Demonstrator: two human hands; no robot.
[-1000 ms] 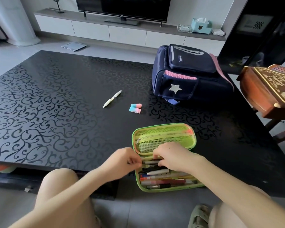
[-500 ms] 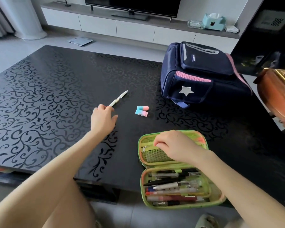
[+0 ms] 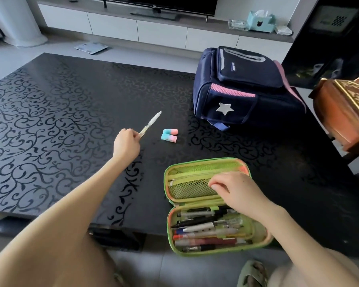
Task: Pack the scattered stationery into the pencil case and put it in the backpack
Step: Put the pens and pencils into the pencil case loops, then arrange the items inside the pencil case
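Note:
A green pencil case lies open at the table's near edge, its lower half full of several pens. My right hand rests on the case's mesh lid with loosely bent fingers. My left hand is stretched out to the left and pinches the near end of a white pen, whose tip points away. A pink and blue eraser lies just right of the pen. The navy backpack with a silver star stands at the back right, zipped.
The black patterned table spreads wide to the left. A carved wooden chair stands at the right edge. Behind are a white TV cabinet, a tissue box and a scale on the floor.
My left hand left the pencil case, reached out to the white pen and closed its fingers on the pen's near end. My right hand moved up onto the mesh lid.

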